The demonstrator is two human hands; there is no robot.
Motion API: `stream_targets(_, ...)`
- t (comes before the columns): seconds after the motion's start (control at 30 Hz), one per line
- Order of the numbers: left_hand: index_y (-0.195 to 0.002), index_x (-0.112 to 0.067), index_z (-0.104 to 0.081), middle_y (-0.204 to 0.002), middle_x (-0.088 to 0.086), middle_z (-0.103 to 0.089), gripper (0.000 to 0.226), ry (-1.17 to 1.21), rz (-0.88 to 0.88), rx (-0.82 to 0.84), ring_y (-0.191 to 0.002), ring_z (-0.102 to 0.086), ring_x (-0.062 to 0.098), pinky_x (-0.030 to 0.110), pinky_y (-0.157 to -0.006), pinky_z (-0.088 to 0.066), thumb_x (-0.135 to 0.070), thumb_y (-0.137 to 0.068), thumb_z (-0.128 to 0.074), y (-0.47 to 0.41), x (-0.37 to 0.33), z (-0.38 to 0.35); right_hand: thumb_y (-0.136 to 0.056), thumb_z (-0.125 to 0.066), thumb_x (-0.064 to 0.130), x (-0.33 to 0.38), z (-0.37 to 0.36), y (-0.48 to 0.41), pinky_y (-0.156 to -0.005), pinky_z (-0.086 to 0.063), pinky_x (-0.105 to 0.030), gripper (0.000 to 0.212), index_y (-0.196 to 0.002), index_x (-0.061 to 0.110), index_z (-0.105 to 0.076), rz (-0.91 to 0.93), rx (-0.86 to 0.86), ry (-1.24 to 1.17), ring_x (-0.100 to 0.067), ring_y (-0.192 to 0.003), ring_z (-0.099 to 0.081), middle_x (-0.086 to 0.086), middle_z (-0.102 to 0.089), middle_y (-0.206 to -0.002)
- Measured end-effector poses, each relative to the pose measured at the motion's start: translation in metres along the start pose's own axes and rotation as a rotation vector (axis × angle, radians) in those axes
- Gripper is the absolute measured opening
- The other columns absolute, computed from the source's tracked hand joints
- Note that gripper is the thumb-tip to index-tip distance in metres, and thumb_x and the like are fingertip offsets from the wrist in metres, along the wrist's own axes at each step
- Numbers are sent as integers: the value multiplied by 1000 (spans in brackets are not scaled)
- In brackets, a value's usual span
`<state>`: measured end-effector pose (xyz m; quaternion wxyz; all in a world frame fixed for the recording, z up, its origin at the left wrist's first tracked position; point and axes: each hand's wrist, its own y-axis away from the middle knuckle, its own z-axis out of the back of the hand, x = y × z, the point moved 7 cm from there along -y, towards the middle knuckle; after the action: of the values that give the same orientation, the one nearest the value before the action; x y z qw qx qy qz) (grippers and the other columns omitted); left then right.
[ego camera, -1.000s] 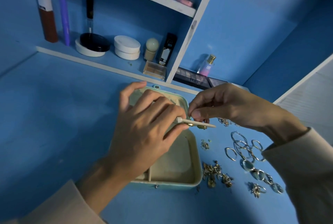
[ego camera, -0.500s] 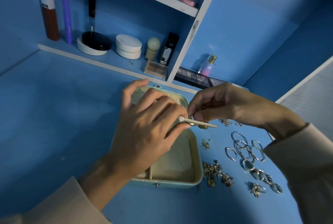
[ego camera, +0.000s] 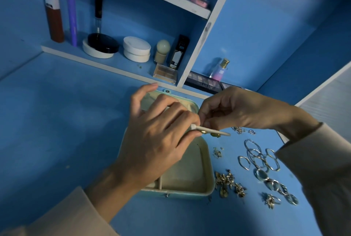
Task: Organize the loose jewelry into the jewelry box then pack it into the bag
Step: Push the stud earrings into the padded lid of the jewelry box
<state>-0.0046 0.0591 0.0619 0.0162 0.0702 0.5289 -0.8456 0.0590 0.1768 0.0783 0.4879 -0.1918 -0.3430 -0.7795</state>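
1. The jewelry box (ego camera: pixel 209 167), pale green with a cream lining, lay open on the blue desk (ego camera: pixel 62 121). Its lid stood up at the far side, and the large near compartment held nothing visible.
2. The left hand (ego camera: pixel 161 140) hung over the box with its fingers curled. The fingertips pinched the near end of a thin cream strip (ego camera: pixel 218 131) and the thumb was raised apart. This hand hid the far compartments.
3. The right hand (ego camera: pixel 239 110) had its fingers curled, with thumb and forefinger pinched on the same strip. I could not tell whether it held anything more.
4. A small gold piece (ego camera: pixel 216 135) showed just under the strip, above the box's right rim.
5. Loose jewelry lay right of the box:
   - silver hoops (ego camera: pixel 255 157)
   - a row of rings (ego camera: pixel 276 185)
   - a gold cluster (ego camera: pixel 229 183) just beside the box wall
   - small studs (ego camera: pixel 217 153)
   - a chain tangle (ego camera: pixel 243 130) partly under the right wrist
6. The shelf behind held:
   - a brown tube (ego camera: pixel 55 21)
   - a purple tube (ego camera: pixel 73 19)
   - a black-lidded compact (ego camera: pixel 103 44)
   - white jars (ego camera: pixel 136 49)
   - a sponge applicator (ego camera: pixel 162 50)
   - a small palette (ego camera: pixel 165 74)
   - a perfume bottle (ego camera: pixel 219 70)
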Motion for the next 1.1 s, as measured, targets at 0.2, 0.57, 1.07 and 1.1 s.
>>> stream_targets(0.2,-80,-21,-63,-74,-10,-61,17,-24,-16,9,-87,-52,13,42,-107,-22,-36,-84,-70,2,-2,-1,-84,-62,-2,-3,-3,-1,-61,-43,-14,12,-84,6,-71,-40,18,1,-6,-60,-52,1,-63,-66)
stream_targets(0.57,-86,-22,-63,-81,-9,-64,21,-10,39,27,-88,-51,15,40,-107,-22,-41,-83,-69,-5,5,-7,-78,-68,14,-29,10,17,-71,-48,-25,16,-94,9,-67,85,-435,-512,-19,-76,-60,-10,-67,-79)
stream_targets(1.07,-102,-21,-73,-107,1,-65,20,72,31,32,-105,-47,21,47,-101,-28,-33,-87,-64,-13,20,-14,-87,-63,9,-86,-29,75,-61,-42,-14,16,-85,24,-69,-125,-587,-110,-1,-63,-55,12,-67,-76)
stream_targets(1.1,-106,-20,-72,-107,3,-65,22,75,27,31,-105,-46,22,46,-100,-29,-30,-88,-64,-12,21,-14,-86,-64,9,-86,-31,77,-62,-43,-14,15,-85,24,-69,-120,-563,-49,-2,-66,-57,13,-67,-78)
